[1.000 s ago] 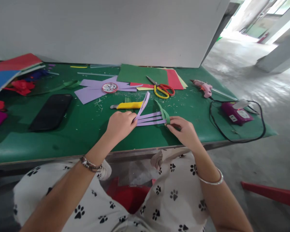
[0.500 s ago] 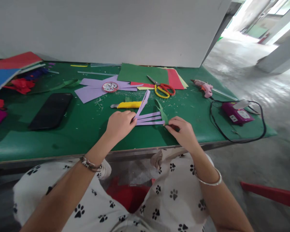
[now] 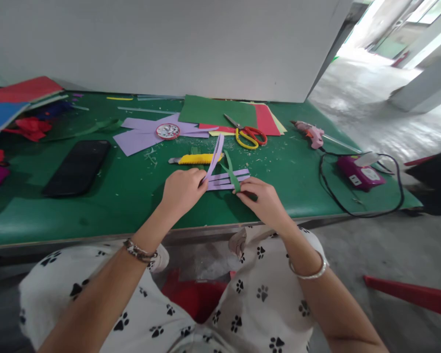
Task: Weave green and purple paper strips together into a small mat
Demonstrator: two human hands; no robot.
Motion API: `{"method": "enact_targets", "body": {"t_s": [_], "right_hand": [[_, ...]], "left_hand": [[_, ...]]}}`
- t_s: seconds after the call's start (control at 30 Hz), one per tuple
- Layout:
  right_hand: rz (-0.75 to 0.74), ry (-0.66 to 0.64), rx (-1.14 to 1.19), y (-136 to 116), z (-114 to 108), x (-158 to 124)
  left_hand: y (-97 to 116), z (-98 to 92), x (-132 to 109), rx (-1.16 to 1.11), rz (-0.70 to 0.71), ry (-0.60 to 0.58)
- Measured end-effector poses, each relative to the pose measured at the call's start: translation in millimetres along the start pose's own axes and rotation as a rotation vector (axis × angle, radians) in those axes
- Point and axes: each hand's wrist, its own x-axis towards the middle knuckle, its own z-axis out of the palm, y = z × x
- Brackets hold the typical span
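Probably flimsy, best held by ends; pinching purple strips (image 3: pixel 215 155) in left hand (image 3: pixel 183 191), green strip (image 3: pixel 231 172) in right hand (image 3: pixel 260 197).

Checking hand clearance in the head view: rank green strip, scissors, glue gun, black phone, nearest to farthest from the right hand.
1. Green strip: held in the right hand.
2. Scissors: ahead, slightly left.
3. Glue gun: ahead and right.
4. Black phone: far left, past the left hand.

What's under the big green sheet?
Red paper and pale yellow paper jut out from under the green sheet, right and near sides; whatever lies wholly beneath is hidden.
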Motion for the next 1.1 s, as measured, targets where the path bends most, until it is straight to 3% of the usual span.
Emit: {"method": "enact_targets", "body": {"t_s": [0.47, 0.67, 0.9, 1.1], "right_hand": [[-0.102, -0.159, -0.002, -20.5, 22.8, 27.3], [-0.022, -0.169, 0.048, -23.6, 26.4, 29.1], [-0.097, -0.124, 0.035, -25.9, 27.6, 26.7], [-0.025, -0.14, 0.037, -30.7, 33.0, 33.8]], "left_hand": [[0.1, -3.8, -2.0, -0.025, -0.02, -0.046], [0.3, -6.2, -3.7, -0.069, -0.021, -0.078], [-0.2, -6.2, -3.9, -0.076, -0.024, -0.098], [-1.4, -3.2, -3.1, -0.072, -0.025, -0.106]]}}
